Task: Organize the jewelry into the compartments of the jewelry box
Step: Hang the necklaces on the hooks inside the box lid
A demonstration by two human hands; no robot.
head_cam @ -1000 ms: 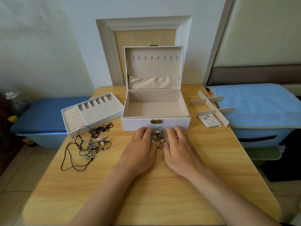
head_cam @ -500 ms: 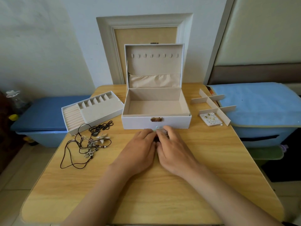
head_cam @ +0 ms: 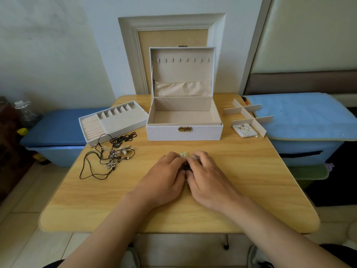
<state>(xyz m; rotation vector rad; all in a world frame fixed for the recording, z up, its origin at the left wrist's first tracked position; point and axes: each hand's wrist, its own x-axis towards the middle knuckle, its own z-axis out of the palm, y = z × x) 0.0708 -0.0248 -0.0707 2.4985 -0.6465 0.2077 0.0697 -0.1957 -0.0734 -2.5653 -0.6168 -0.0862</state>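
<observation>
Both hands are in tight. The left hand (head_cam: 164,177) and the right hand (head_cam: 209,178) sit side by side, fingers curled in around a small jewelry heap (head_cam: 185,166) on the table (head_cam: 251,176), just near of the open jewelry box (head_cam: 164,133). Most of the heap is hidden under the fingers, and a pale green piece (head_cam: 183,154) peeks out on the far side.

Here's the danger. Scooped up in one go, a mixed clump like that could shed small pieces through the gap between the palms. On that smooth top they'd skitter toward the near edge. Chains in there may be snagged together, so pulling one could drag others along.

To the left, the cord necklaces (head_cam: 108,157) lie tangled beside the removed tray (head_cam: 119,122), and a sweeping wrist could catch a loop. On the right, beside the box, the earring card (head_cam: 244,130) sits by the divider (head_cam: 249,115), close to the table's right edge.
</observation>
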